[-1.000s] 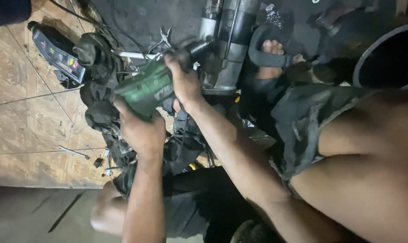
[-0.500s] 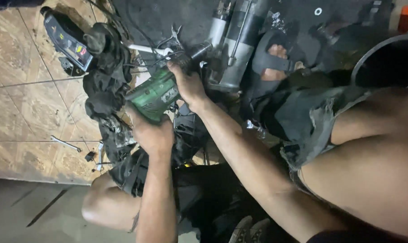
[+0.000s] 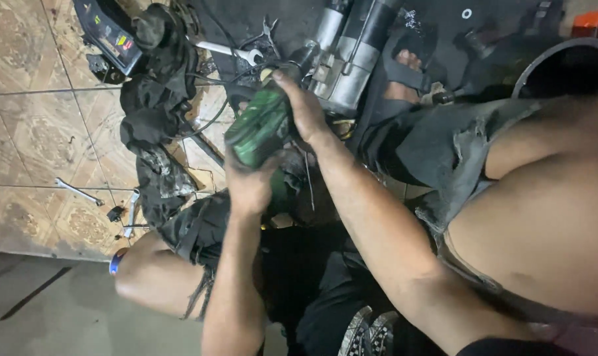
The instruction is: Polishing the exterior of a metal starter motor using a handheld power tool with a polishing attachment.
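Currently the left hand (image 3: 249, 184) is wrapped closed around the rear end of a green power tool (image 3: 259, 125), fingers curled fully about the housing with no visible gap, so the tool's weight is carried from behind. The right hand (image 3: 305, 109) is clamped over the front of the same tool, fingers folded across its top near the nose; this two-handed hold appears to keep the body from twisting while the nose bears against the work (a judgement from the posture, since the tip itself is hidden under the fingers).

The tool points up and away from the person toward a silver-and-black cylindrical motor unit (image 3: 348, 56), which lies on the floor just beyond the right hand. Whether the nose actually touches that unit cannot be told. A sandalled foot (image 3: 404, 66) rests just beside the unit, probably bracing it.

Further out, a heap of black greasy rags (image 3: 157, 99) lies to the left of the tool, with a combination wrench (image 3: 223, 49) near its upper edge. A second wrench (image 3: 78, 191) lies well apart on the patterned tile floor (image 3: 29, 132). A dark curved tub rim (image 3: 563, 53) shows at upper right.
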